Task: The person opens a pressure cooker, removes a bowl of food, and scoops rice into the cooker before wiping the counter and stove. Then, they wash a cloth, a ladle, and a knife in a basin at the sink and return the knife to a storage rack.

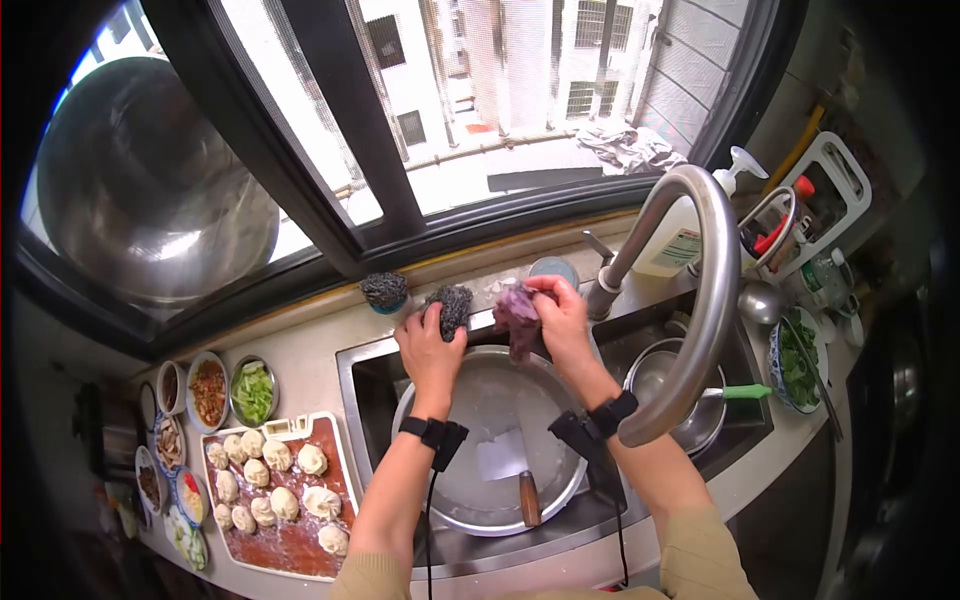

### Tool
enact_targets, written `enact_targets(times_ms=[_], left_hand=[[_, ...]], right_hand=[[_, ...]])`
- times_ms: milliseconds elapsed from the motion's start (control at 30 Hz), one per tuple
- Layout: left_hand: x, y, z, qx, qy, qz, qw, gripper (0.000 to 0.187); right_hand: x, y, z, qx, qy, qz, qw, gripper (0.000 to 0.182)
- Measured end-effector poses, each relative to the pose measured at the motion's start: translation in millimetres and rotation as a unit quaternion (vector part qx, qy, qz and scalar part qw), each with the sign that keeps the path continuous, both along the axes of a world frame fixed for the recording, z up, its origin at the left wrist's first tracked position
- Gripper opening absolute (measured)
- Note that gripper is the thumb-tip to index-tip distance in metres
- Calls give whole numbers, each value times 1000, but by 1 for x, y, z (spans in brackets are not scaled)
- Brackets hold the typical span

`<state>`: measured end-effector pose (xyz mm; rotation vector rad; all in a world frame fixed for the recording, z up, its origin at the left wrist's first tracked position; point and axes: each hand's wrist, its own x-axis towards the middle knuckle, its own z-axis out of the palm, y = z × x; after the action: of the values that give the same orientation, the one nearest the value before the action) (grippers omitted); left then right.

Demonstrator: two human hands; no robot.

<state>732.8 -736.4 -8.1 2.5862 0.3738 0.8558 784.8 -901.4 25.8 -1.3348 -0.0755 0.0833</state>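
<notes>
My left hand (430, 350) has its fingers and thumb around a dark steel wool scrubber (453, 308) at the back edge of the sink. In my right hand (566, 325) a crumpled purple cloth (515, 320) is pinched and hangs down over the sink's back edge. Below both hands, a large metal basin (402, 410) stands in the left sink bowl with cloudy water in it. A cleaver lies in the basin, its wooden handle (529, 498) towards me and its wide blade (500, 455) under or at the water.
A curved faucet (715, 270) arches over the right side. The right bowl holds a pot and a green-handled tool (745, 392). To the left are a board of dough buns (275, 545) and several dishes of chopped food. Another scrubber (384, 290) sits on the ledge.
</notes>
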Motion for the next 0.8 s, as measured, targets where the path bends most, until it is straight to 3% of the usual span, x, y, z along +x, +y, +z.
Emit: enact_targets(times_ms=[67,100,133,200,333,433,567,733,800], left_hand=[[-7,6,1,-8,1,16,1000,41],[-10,8,2,-5,11,16,1000,42],[-13,10,2,-3,21,16,1000,42],[-15,15,1,1,30,8,1000,44],[-22,23,2,8,49,-30,998,45],[-32,24,-1,-61,-18,2,998,46],[-58,15,-2,-145,-88,70,983,47],[-58,11,4,-167,-96,67,979,47],[-53,9,9,-169,-75,22,983,47]], right_hand=[[15,18,-10,-223,-244,-32,943,21],[20,28,-24,-269,-252,9,930,28],[25,35,-50,-433,-274,41,858,30],[19,41,-55,-572,-340,0,747,33],[22,49,-61,-559,-339,-6,757,34],[21,64,-70,-499,-411,61,760,36],[4,94,-62,-467,-420,89,773,34],[-17,79,-66,-365,-473,139,789,14],[-17,59,-71,-391,-492,122,768,9]])
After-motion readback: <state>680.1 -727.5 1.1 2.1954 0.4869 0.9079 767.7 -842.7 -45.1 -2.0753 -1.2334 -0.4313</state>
